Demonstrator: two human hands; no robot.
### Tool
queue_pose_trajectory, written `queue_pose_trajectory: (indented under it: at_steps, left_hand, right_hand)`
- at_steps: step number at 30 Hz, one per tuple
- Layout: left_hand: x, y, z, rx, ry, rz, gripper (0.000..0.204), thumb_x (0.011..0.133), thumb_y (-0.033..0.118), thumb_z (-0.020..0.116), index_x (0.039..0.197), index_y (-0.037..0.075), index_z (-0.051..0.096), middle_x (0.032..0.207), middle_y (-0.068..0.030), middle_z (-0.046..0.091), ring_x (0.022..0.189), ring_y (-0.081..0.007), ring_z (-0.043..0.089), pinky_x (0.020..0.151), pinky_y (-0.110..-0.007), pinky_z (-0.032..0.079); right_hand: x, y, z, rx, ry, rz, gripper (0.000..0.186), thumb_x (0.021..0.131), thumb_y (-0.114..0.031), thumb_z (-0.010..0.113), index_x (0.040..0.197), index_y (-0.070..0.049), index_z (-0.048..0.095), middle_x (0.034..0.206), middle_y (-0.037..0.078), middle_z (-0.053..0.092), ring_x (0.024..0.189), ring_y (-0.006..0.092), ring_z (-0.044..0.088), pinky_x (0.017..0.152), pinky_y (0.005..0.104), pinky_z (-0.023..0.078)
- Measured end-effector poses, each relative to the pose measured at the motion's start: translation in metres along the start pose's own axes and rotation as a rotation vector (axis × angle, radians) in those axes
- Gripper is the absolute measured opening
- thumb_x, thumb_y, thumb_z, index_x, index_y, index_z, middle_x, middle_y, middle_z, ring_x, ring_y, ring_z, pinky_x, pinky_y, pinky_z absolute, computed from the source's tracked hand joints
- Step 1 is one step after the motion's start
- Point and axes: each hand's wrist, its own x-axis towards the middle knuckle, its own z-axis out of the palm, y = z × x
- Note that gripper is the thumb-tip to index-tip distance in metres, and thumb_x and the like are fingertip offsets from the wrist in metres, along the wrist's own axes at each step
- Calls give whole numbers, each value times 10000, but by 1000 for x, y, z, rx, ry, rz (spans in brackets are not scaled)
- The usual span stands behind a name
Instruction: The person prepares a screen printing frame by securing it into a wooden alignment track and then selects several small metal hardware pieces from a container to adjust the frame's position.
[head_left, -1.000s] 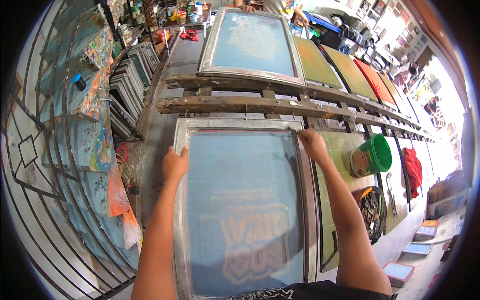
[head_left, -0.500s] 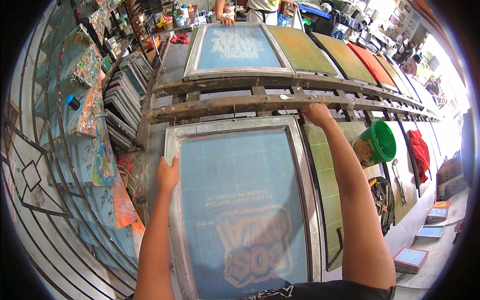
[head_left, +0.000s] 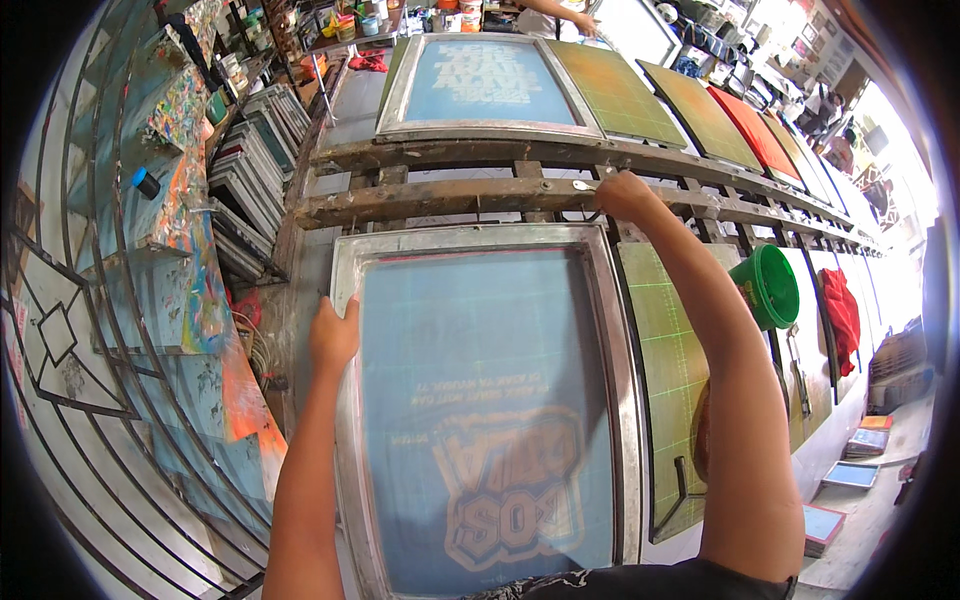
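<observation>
A large silk-screen frame (head_left: 625,430) with blue mesh and pale mirrored lettering lies before me. My left hand (head_left: 333,335) grips its left rail, with the thumb on top. Beyond the frame's far right corner, my right hand (head_left: 625,196) is closed at the near wooden beam (head_left: 420,200). A small silver spanner-like tool (head_left: 582,185) lies on the beam, right beside its fingers. What those fingers hold, if anything, is hidden. Below them a short dark rod shows at the beam's edge.
Across the beams lies a second screen frame (head_left: 590,110). Green gridded boards (head_left: 655,300), a green bucket (head_left: 775,285) and a red cloth (head_left: 840,310) are on the right. Stacked frames (head_left: 245,180) stand left, near a metal grille (head_left: 85,400). A co-worker's arm (head_left: 560,12) reaches in at the back.
My right hand has moved up onto the beam, next to the silver tool. My left hand stays on the frame. The co-worker's hand has left the far frame, and that person has moved right.
</observation>
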Motion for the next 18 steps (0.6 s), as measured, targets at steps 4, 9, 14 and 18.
queue_pose_trajectory:
  at_steps: [4, 9, 14, 18]
  left_hand:
    - [0, -3, 2, -12, 0, 7, 628, 890, 467, 519, 1183, -88, 507, 1074, -335, 598, 1032, -475, 572, 894, -494, 454]
    - [-3, -4, -4, -9, 33, -8, 623, 891, 461, 520, 1189, -86, 509, 1088, -331, 597, 1032, -466, 579, 887, -488, 463]
    - [-3, -2, 9, -54, 47, 20, 626, 889, 458, 526, 1198, -86, 509, 1095, -318, 603, 1039, -455, 584, 883, -485, 470]
    - [1, -4, 9, -64, 53, 28, 618, 888, 452, 532, 1187, -89, 511, 1089, -317, 605, 1028, -454, 588, 871, -486, 473]
  right_hand:
    - [55, -54, -7, -255, -224, -31, 161, 789, -241, 681, 795, -82, 705, 825, 64, 712, 753, 188, 686, 586, 340, 528]
    - [90, -103, -21, -307, -377, 196, 178, 799, -234, 660, 926, -144, 746, 916, 11, 716, 768, 142, 678, 538, 323, 500]
    - [-8, -12, -69, 19, -40, 202, 221, 825, -210, 581, 979, -144, 724, 915, 129, 705, 850, 314, 685, 679, 451, 539]
    - [-81, 7, -48, 420, 144, 331, 234, 845, -183, 531, 1015, -167, 692, 900, 194, 673, 854, 369, 655, 749, 450, 515]
